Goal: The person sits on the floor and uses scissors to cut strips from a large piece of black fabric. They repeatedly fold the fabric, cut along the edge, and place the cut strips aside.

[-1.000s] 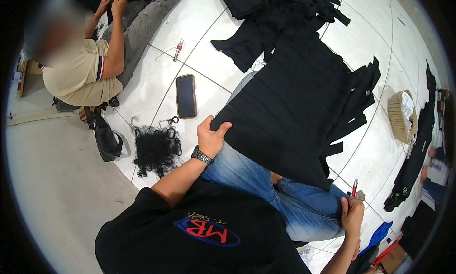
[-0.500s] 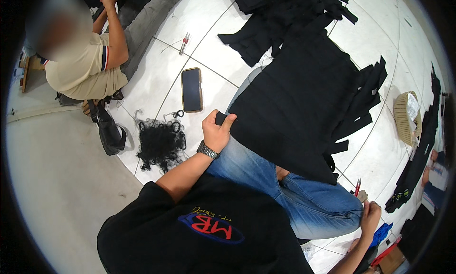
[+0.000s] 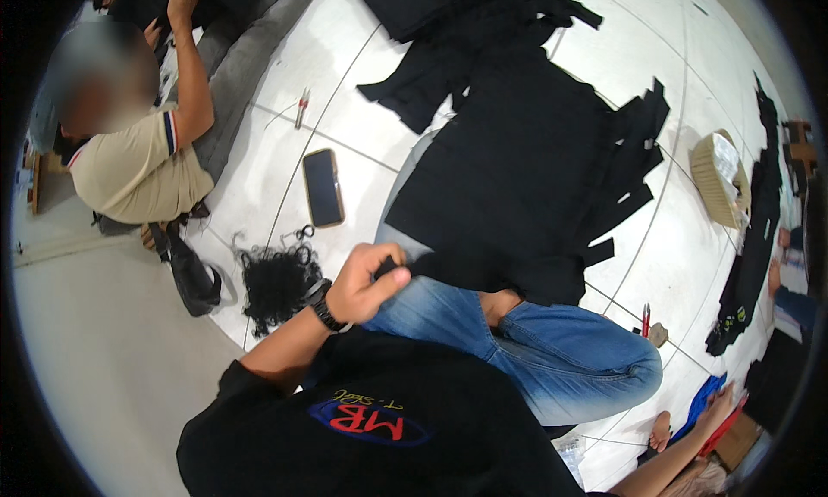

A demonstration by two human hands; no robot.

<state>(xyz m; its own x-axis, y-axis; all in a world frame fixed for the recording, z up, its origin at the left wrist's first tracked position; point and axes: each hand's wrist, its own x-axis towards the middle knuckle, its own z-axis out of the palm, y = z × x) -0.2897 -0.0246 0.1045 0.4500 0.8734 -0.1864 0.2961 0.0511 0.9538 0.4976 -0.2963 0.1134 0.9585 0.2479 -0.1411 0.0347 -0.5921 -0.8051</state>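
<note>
A dark piece of black cloth [image 3: 509, 169] lies across my lap and lower legs, its right side cut into strips. My left hand [image 3: 369, 281], with a metal watch on the wrist, is closed on the cloth's near left corner, bunching it and pulling it toward me. Far to the right, my right hand [image 3: 718, 406] reaches over a blue cloth [image 3: 697, 404] and a red item [image 3: 724, 430]. It is small and blurred there, so whether it holds anything cannot be made out. Red-handled thread snips [image 3: 646, 321] lie beyond my right knee.
A phone [image 3: 323, 188] and a heap of black thread scraps [image 3: 278, 281] lie on the tiles at left. More snips [image 3: 302, 109] lie beyond. Black cloth pieces [image 3: 483, 31] spread ahead; a woven basket [image 3: 716, 182] stands right. A co-worker [image 3: 142, 165] sits at far left.
My left hand has moved toward me, drawing the cloth's corner with it. My right hand has left the spot beside my knee and reached farther right. The head view has shifted.
</note>
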